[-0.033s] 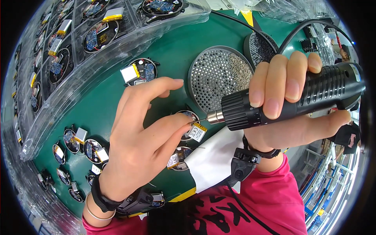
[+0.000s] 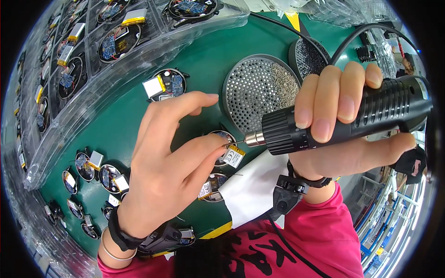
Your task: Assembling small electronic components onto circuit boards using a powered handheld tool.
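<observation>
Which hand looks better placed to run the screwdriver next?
Likely the right: the right hand is wrapped around the black screwdriver, while the left hand has fingertips at its bit, by a round device.

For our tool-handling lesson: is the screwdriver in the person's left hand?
No, the right hand grips the black electric screwdriver.

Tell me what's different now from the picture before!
Hardly anything: the back end of the electric screwdriver dipped very slightly. Nothing was grabbed or let go. The right hand still grips it, the left hand stays near its bit, and the round screw tray stayed put.
</observation>
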Demonstrator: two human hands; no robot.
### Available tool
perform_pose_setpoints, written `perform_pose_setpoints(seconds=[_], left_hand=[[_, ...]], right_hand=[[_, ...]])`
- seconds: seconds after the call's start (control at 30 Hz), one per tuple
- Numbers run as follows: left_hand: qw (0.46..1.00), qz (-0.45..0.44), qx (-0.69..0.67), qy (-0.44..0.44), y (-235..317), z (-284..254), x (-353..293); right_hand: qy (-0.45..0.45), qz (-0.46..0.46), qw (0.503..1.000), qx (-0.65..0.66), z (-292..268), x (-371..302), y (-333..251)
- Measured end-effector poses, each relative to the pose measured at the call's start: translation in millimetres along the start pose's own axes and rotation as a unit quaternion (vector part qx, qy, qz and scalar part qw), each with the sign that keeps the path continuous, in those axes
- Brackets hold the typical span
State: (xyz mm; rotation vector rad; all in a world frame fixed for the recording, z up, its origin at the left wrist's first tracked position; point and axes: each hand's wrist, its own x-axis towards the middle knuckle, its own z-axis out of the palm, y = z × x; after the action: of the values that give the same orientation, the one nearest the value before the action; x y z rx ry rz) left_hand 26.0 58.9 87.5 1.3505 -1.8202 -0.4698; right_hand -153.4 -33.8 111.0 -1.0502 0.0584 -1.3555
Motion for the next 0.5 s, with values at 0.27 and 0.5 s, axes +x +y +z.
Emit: perform_pose_setpoints(seconds=[0.27,0.5], left_hand=[[0.999,0.011,0.009,-0.032,0,-1,0],[0.997,0.012,-0.019,-0.070,1,-1,-4]], right_hand=[[-0.128,0.048,0.986,-0.095,1,8,-9],[-0.184,0.039,0.973,-0.133,0,11,-7]])
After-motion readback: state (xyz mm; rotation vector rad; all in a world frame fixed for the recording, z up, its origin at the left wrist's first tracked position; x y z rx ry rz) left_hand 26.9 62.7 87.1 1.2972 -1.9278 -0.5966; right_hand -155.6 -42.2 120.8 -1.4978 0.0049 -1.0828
